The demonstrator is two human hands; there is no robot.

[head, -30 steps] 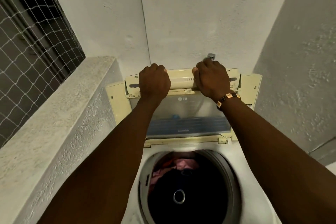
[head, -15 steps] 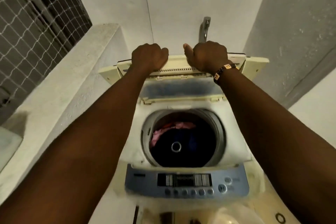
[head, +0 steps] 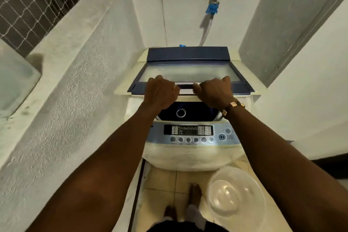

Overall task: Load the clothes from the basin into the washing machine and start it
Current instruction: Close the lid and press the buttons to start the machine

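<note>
The top-loading washing machine (head: 190, 154) stands in front of me, its blue-framed lid (head: 188, 69) almost flat over the tub. My left hand (head: 162, 93) and my right hand (head: 215, 92) both grip the lid's front edge, fingers curled over it. A narrow gap under the lid still shows the dark drum (head: 195, 112) and its silver centre ring. The clothes inside are hidden. The control panel (head: 188, 133) with its round buttons lies just below my wrists. A clear plastic basin (head: 235, 198) sits empty on the tiled floor at the lower right.
A rough plaster ledge (head: 62, 73) runs along the left, under a netted window (head: 35, 0). A tap with a blue fitting (head: 213, 5) hangs on the back wall. A grey wall (head: 273, 24) closes the right side. My feet stand on the tiles beside the basin.
Both hands have pulled the folded lid forward and down from upright to nearly flat over the tub. The pink clothes in the drum are now covered. My view has tilted downward.
</note>
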